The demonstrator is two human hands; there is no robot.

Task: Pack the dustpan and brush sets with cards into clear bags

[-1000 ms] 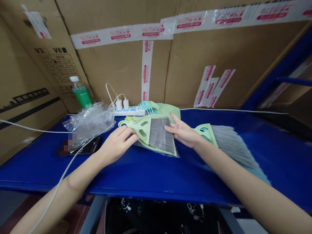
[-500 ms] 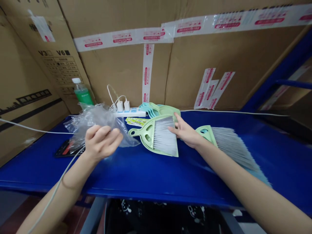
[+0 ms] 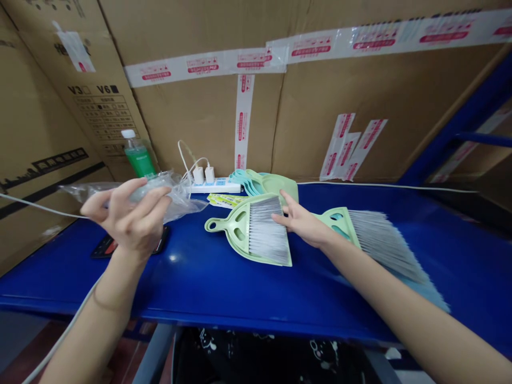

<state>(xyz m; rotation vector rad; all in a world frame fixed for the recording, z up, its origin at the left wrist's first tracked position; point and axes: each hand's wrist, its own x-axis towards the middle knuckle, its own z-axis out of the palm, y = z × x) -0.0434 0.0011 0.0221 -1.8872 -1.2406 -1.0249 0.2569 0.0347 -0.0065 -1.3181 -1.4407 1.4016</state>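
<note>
My right hand [image 3: 302,221] grips a light green dustpan [image 3: 236,250] at its wide end. A small green brush with pale grey bristles [image 3: 266,226] is nested in this pan, its handle toward the left. One fingertip lies on the bristles; other fingers are hidden behind the pan. My left hand [image 3: 130,216] is raised at the left, fingers bent and spread apart. Right behind it is a crumpled clear plastic bag [image 3: 176,205], partly visible between the fingers; whether they still touch it is hard to see.
Behind the held set lie stacked green and blue dustpans [image 3: 280,184] and yellow-green labels [image 3: 224,200]. More brushes [image 3: 384,240] lie at right. A power strip [image 3: 218,185] with chargers, a green bottle [image 3: 140,157] and a black phone-like item [image 3: 160,242] sit on the blue table [image 3: 224,298]. Cardboard surrounds the back.
My left hand has moved left and its fingers have spread from a fist. The plastic bag has shifted left and stretched out. The dustpan and brush have moved slightly left and down.
</note>
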